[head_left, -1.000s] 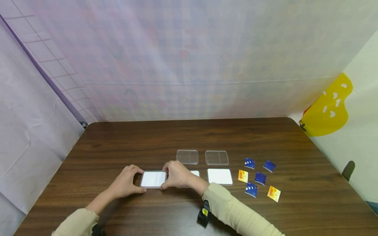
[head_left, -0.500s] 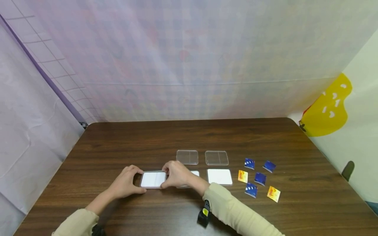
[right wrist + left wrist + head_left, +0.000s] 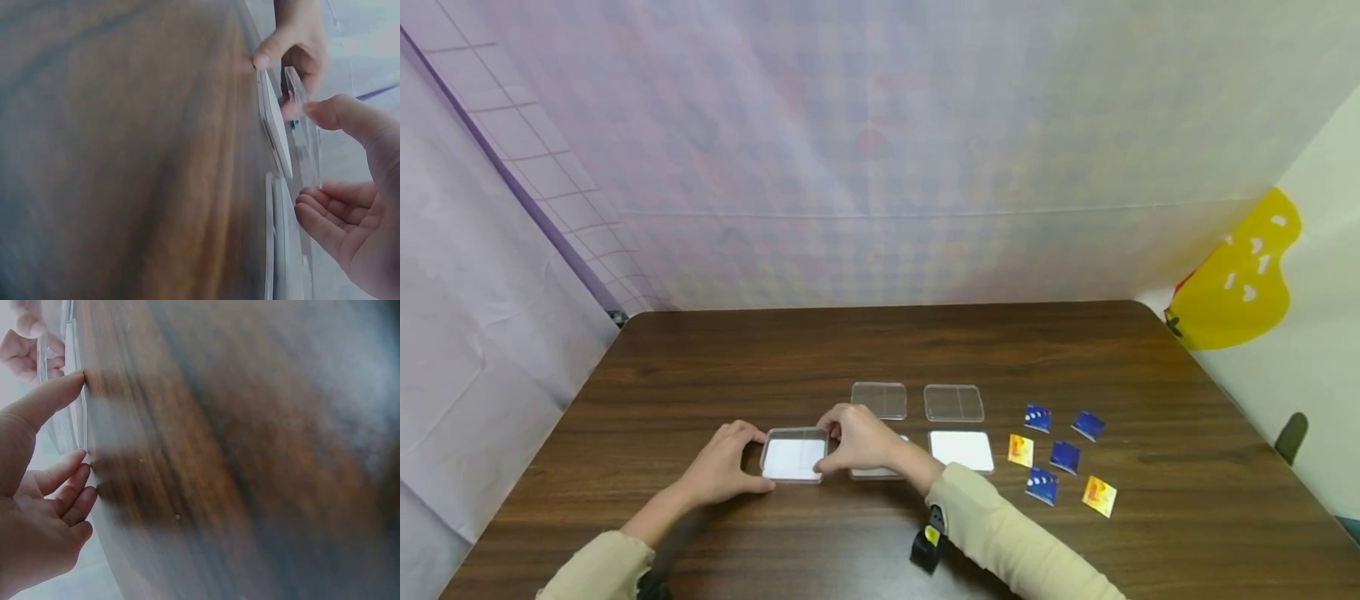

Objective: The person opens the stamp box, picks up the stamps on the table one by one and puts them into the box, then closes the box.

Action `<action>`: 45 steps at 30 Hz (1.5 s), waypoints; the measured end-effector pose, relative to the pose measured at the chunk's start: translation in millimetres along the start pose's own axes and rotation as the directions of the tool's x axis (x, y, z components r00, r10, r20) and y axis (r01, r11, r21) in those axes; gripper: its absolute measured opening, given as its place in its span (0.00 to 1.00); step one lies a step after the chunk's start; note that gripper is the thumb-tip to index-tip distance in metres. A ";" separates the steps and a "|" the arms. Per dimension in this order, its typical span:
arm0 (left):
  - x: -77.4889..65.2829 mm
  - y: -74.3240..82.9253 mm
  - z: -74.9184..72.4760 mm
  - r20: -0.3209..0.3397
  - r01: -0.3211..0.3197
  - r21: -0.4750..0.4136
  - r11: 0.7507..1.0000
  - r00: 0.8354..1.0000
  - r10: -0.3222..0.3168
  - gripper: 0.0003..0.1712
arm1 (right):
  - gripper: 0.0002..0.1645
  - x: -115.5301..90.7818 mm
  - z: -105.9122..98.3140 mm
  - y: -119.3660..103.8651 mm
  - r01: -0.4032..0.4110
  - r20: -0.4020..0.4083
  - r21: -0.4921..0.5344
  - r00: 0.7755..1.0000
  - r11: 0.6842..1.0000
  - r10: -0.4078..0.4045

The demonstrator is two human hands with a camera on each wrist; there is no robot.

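Note:
A shallow clear plastic box filled with white (image 3: 275, 125) lies flat on the table. My left hand (image 3: 724, 462) grips its left end, thumb at the near corner and fingers at the far one. Raised just above it is a flat clear lid (image 3: 307, 150), pinched by my right hand (image 3: 861, 440) between thumb and fingertips. In the right wrist view a narrow gap shows between lid and box. Another white-filled box (image 3: 877, 473) is partly hidden behind my right hand, and a third white-filled box (image 3: 961, 451) lies to its right.
Two clear lids lie behind those boxes, a left lid (image 3: 880, 401) and a right lid (image 3: 953, 403). Several small square packets, blue (image 3: 1064, 457) and yellow (image 3: 1099, 497), are spread to the right on the brown wooden table (image 3: 737, 358). A curtain (image 3: 880, 167) hangs behind.
The clear lid has come up off the left box, lifted by my right hand, which has risen slightly. My left hand has stayed at the box.

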State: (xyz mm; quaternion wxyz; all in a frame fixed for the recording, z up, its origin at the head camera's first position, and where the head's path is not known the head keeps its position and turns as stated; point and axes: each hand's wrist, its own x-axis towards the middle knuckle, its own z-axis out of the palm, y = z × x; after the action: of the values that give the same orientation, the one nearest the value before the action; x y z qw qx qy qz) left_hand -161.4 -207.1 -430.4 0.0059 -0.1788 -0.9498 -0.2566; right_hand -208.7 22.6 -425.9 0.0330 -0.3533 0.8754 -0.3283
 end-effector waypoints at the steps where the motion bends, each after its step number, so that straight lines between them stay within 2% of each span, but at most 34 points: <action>1: 0.0 0.4 0.1 0.000 -0.002 -0.001 1.000 1.000 0.002 0.32 | 0.27 0.5 -1.2 1.4 0.004 -0.002 0.008 1.000 1.000 -0.004; 6: -0.3 1.0 1.0 -0.007 -0.018 0.006 1.000 1.000 0.019 0.31 | 0.28 4.8 -7.2 8.6 -0.003 -0.007 0.052 1.000 0.999 0.003; 14: -0.3 2.1 0.3 -0.006 -0.017 0.009 1.000 1.000 0.017 0.32 | 0.31 18.4 -15.1 18.2 -0.044 0.003 0.052 0.999 0.998 0.043; 22: -2.2 2.8 1.1 0.003 0.019 0.012 1.000 1.000 -0.019 0.33 | 0.32 33.2 -13.6 28.6 -0.115 -0.001 0.055 0.993 0.992 0.116; 30: -4.3 4.1 4.1 -0.003 0.049 0.007 0.999 0.999 -0.049 0.34 | 0.34 40.6 -9.3 32.9 -0.122 -0.017 0.079 0.992 0.989 0.124; 45: -4.4 6.7 5.5 -0.007 0.061 0.020 0.998 0.998 -0.061 0.33 | 0.34 48.7 -8.8 34.4 -0.108 -0.013 -0.022 0.994 0.994 0.108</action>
State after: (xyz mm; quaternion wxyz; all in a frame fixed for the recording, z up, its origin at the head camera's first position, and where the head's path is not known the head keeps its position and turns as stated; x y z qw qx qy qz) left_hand -154.6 -200.5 -432.4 0.0029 -0.1490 -0.9574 -0.2475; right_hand -268.1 14.7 -431.1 0.0414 -0.3037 0.8971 -0.3182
